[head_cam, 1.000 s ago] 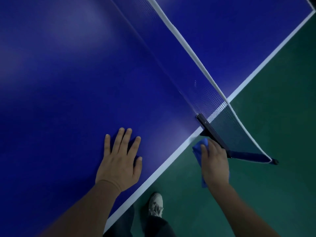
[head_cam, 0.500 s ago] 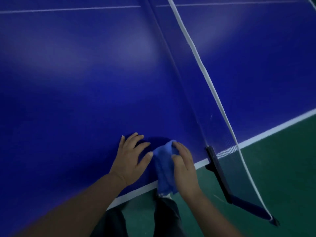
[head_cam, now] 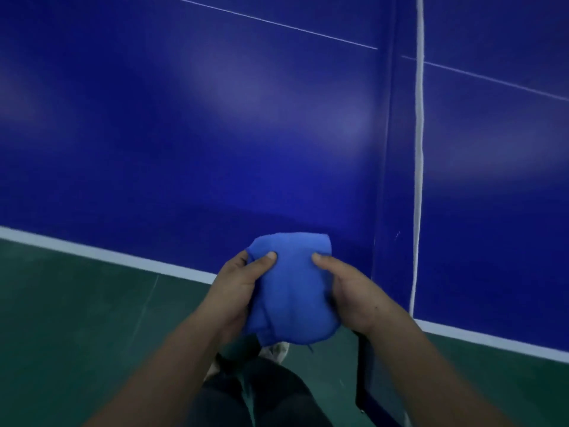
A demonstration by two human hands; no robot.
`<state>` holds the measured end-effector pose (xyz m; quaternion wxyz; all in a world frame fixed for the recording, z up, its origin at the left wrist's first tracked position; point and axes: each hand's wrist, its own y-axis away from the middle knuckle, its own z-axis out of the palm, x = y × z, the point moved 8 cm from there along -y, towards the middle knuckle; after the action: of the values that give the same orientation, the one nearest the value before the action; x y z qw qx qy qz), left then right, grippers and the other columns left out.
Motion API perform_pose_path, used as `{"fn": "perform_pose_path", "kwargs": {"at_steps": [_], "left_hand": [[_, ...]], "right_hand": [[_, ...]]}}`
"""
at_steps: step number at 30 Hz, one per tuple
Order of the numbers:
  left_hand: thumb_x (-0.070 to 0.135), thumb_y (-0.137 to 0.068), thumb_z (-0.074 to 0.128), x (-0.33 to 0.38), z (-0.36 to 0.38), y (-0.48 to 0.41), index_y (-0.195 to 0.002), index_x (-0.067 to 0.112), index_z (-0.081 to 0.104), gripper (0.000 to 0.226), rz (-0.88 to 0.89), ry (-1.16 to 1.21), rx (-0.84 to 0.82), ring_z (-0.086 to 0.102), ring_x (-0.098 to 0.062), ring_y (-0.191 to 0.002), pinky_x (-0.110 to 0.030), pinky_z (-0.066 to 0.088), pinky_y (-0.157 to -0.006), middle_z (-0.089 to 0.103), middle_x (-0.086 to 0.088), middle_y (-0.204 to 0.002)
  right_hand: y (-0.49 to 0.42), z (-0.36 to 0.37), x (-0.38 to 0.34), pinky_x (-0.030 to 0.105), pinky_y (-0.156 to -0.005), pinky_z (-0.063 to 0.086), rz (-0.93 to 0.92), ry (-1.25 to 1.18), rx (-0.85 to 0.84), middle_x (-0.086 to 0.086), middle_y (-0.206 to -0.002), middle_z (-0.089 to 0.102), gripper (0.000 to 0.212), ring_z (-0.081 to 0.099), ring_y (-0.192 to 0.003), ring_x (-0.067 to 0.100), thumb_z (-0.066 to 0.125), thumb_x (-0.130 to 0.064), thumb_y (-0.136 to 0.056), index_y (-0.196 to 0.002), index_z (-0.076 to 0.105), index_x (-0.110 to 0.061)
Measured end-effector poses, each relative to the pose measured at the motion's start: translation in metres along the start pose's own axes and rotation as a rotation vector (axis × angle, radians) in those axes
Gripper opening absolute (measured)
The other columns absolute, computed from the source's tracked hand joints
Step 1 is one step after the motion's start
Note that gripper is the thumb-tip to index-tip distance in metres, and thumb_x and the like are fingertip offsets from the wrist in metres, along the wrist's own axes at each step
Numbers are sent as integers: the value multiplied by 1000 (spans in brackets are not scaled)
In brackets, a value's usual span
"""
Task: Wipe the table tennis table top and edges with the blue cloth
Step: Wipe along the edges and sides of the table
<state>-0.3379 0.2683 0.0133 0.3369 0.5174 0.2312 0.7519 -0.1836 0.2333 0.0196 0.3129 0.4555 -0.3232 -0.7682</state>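
Note:
The blue cloth (head_cam: 291, 288) is bunched up between both hands, held in the air just off the near edge of the table tennis table (head_cam: 184, 134). My left hand (head_cam: 237, 288) grips its left side with the thumb pressed on top. My right hand (head_cam: 354, 294) grips its right side the same way. The table's dark blue top fills the upper view, with a white line along its near edge (head_cam: 107, 254).
The net (head_cam: 397, 149) with its white top band (head_cam: 418, 149) crosses the table at the right, and its dark post bracket (head_cam: 365, 374) hangs off the edge below my right wrist. Green floor (head_cam: 77, 318) lies below, with my legs and a shoe (head_cam: 278, 349).
Both hands have come off the table top and now hold the cloth together in the air. The view has swung so the net stands nearly vertical at the right.

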Motion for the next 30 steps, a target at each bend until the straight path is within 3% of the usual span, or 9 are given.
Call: {"fn": "perform_pose_path", "kwargs": {"at_steps": [3, 5, 9, 11, 16, 20, 23, 26, 30], "left_hand": [[22, -91, 72, -5, -21, 18, -110, 11, 68, 22, 84, -3, 188, 72, -30, -102, -50, 58, -87, 75, -12, -109], [22, -90, 72, -11, -35, 35, -112, 17, 64, 23, 145, -57, 342, 71, -28, -101, -53, 57, -90, 73, -7, -108], [34, -95, 64, -36, -50, 75, -134, 30, 46, 43, 262, -88, 633, 59, -14, -112, -32, 47, -91, 59, 3, -126], [44, -99, 53, -58, -36, 86, -132, 29, 53, 37, 234, 92, 527, 64, -16, -113, -39, 49, -96, 63, 3, -130], [66, -87, 51, -109, 7, 116, -107, 23, 79, 55, 137, 555, 273, 72, -23, -104, -37, 59, -82, 75, -7, -113], [61, -96, 45, -152, 10, 137, -101, 22, 80, 52, 125, 759, 348, 73, -24, -99, -34, 60, -72, 75, -9, -110], [47, -101, 44, -179, 7, 147, -118, 18, 72, 44, 184, 894, 419, 70, -29, -106, -43, 54, -87, 73, -10, -118], [38, -103, 46, -194, 4, 154, -133, 27, 60, 35, 240, 975, 480, 70, -24, -107, -42, 56, -88, 72, -1, -122], [50, -97, 48, -202, 18, 148, -110, 15, 77, 47, 156, 1067, 338, 74, -24, -96, -35, 61, -66, 74, -9, -116]], "right_hand": [[8, 11, -4, 48, -105, 49, -72, 98, -111, 14, -130, 67, 45, 64, -121, 31, 66, -24, -93, -134, 59, -7], [13, 17, -2, 47, -100, 53, -115, 287, -75, 7, -123, 71, 38, 68, -114, 26, 70, -22, -93, -129, 63, -14], [28, 31, 9, 39, -89, 58, -285, 563, 29, -10, -114, 74, 24, 71, -103, 13, 68, -34, -95, -119, 65, -31], [35, 40, 23, 38, -88, 59, -287, 590, 2, -11, -116, 73, 26, 71, -103, 12, 64, -42, -96, -120, 66, -32], [52, 44, 67, 34, -85, 60, -112, 538, -59, -10, -111, 75, 39, 73, -100, 12, 57, -55, -93, -120, 67, -29], [74, 48, 92, 22, -69, 59, -89, 605, -101, -19, -99, 76, 23, 73, -91, 6, 56, -50, -98, -108, 69, -33], [81, 48, 108, 32, -84, 60, -71, 641, -101, -7, -112, 75, 27, 73, -101, 13, 56, -41, -101, -119, 67, -25], [83, 49, 122, 38, -91, 59, -24, 667, -127, -3, -120, 72, 28, 71, -105, 16, 57, -33, -103, -128, 62, -23], [75, 49, 120, 27, -80, 60, -95, 897, -108, -8, -117, 72, 28, 72, -97, 9, 53, -37, -104, -130, 61, -29]]}}
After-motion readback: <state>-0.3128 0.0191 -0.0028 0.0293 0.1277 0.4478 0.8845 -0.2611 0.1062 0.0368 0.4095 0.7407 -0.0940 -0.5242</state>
